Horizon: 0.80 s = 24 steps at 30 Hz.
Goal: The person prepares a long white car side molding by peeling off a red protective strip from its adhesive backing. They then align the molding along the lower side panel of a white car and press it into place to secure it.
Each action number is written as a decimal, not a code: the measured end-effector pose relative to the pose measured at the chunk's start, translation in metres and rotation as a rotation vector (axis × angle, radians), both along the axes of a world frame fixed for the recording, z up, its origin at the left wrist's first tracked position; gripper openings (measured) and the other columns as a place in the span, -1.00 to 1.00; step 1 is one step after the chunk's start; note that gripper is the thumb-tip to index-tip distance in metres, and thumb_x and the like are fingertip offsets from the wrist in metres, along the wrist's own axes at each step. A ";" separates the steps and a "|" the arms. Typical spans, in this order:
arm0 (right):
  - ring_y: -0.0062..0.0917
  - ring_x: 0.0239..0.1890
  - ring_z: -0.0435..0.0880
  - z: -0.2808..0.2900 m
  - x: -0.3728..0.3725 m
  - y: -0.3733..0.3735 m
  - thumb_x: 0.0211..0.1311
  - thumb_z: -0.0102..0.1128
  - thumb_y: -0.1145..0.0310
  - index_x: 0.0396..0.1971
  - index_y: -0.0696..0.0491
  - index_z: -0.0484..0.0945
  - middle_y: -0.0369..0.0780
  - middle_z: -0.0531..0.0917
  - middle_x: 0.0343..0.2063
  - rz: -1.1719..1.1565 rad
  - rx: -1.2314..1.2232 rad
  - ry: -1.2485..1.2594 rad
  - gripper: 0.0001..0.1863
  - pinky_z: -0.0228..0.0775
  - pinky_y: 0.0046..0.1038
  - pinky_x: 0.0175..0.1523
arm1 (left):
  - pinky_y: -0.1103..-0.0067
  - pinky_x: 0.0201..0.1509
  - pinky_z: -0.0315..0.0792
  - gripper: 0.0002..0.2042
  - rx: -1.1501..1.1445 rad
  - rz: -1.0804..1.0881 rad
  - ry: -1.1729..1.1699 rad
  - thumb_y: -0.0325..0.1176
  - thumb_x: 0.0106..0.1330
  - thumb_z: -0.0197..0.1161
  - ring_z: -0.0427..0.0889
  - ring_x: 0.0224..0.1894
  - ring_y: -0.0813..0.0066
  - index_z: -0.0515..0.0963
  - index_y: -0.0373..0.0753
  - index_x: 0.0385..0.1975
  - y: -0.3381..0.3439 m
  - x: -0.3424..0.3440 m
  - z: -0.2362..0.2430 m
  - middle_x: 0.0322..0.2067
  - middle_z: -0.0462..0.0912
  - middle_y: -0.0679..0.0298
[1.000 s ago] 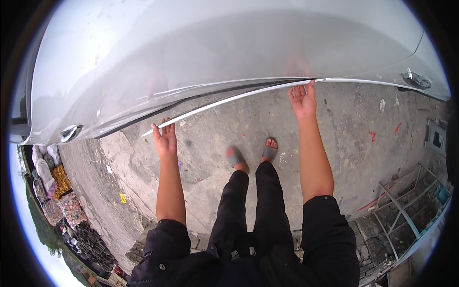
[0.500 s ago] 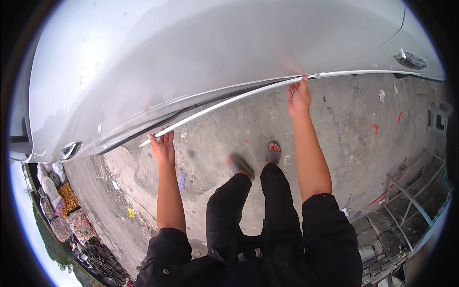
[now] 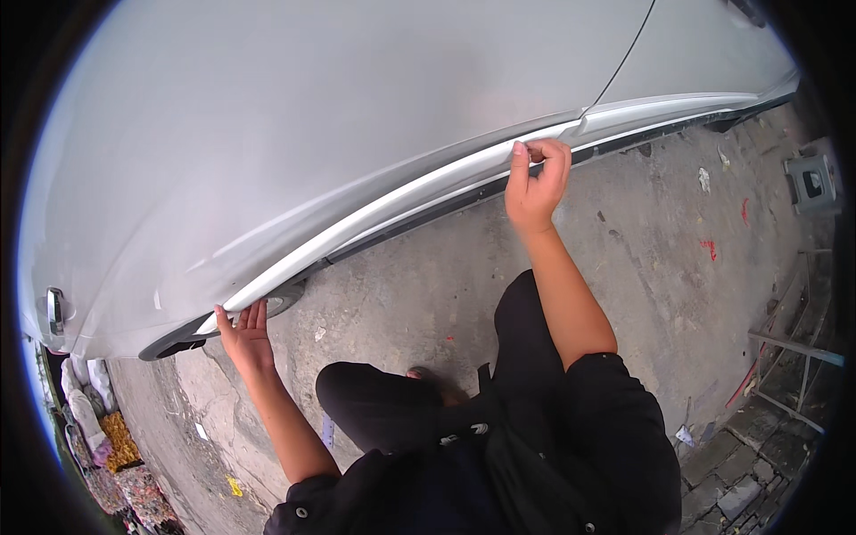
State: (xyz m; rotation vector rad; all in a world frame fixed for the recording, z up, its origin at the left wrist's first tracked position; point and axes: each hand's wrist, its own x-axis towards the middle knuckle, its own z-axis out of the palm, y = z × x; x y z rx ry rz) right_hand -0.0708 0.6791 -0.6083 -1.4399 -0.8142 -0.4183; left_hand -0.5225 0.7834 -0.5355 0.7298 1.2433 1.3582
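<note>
Along the lower side of a silver car (image 3: 339,107) runs a long white trim strip (image 3: 348,223), lying close against the door panel. My left hand (image 3: 246,342) grips the strip's left end, thumb on the upper face and fingers below. Farther right, my right hand (image 3: 539,185) is closed at the strip near the door seam, its fingers curled and the thumb pointing up. The strip's back face is hidden. Under the left end part of a wheel (image 3: 283,301) shows below the body.
A second white trim piece (image 3: 669,110) continues right of the seam. A grey plastic stool (image 3: 810,178) stands at the far right, above a metal frame (image 3: 798,348) and paving bricks. Sacks and heaped scrap (image 3: 116,446) lie at the left. Cracked concrete (image 3: 660,267) spreads beneath.
My body has lowered, bending the knees, and the view is nearer the car. The strip, angled away from the panel at its left end before, now lies near it. Both hands still hold it.
</note>
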 end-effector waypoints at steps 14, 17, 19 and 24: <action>-0.41 -0.49 0.45 -0.024 0.046 0.002 -0.25 0.32 0.44 -0.71 0.02 0.37 -0.28 0.47 -0.55 0.632 0.182 -0.718 -0.77 0.19 -0.41 -0.39 | 0.08 0.26 0.49 -0.30 0.036 0.023 -0.165 -0.14 0.33 0.26 0.29 0.29 -0.13 0.05 -0.55 0.18 0.021 -0.016 -0.032 0.16 0.20 -0.27; -0.45 -0.57 0.37 -0.015 0.063 0.002 -0.28 0.32 0.40 -0.76 0.00 0.27 -0.31 0.36 -0.64 0.753 0.144 -0.871 -0.69 0.14 -0.44 -0.44 | 0.09 0.30 0.45 -0.26 0.071 0.052 -0.150 -0.14 0.31 0.28 0.25 0.32 -0.15 0.03 -0.59 0.19 0.016 -0.009 -0.028 0.19 0.17 -0.29; -0.49 -0.62 0.30 -0.008 0.078 0.001 -0.28 0.32 0.39 -0.78 -0.02 0.20 -0.33 0.28 -0.70 0.853 0.034 -1.030 -0.64 0.10 -0.46 -0.48 | 0.04 0.31 0.43 -0.28 0.053 0.105 -0.167 -0.19 0.31 0.28 0.22 0.33 -0.15 0.02 -0.55 0.20 0.014 -0.010 -0.026 0.20 0.12 -0.28; -0.51 -0.66 0.24 0.007 0.104 0.010 -0.25 0.27 0.32 -0.80 -0.05 0.12 -0.34 0.18 -0.78 1.055 -0.061 -1.351 -0.60 0.14 -0.49 -0.47 | -0.04 0.27 0.43 -0.22 0.064 0.058 -0.186 -0.23 0.33 0.25 0.19 0.35 -0.18 -0.16 -0.46 0.30 0.018 -0.013 -0.023 0.19 0.12 -0.31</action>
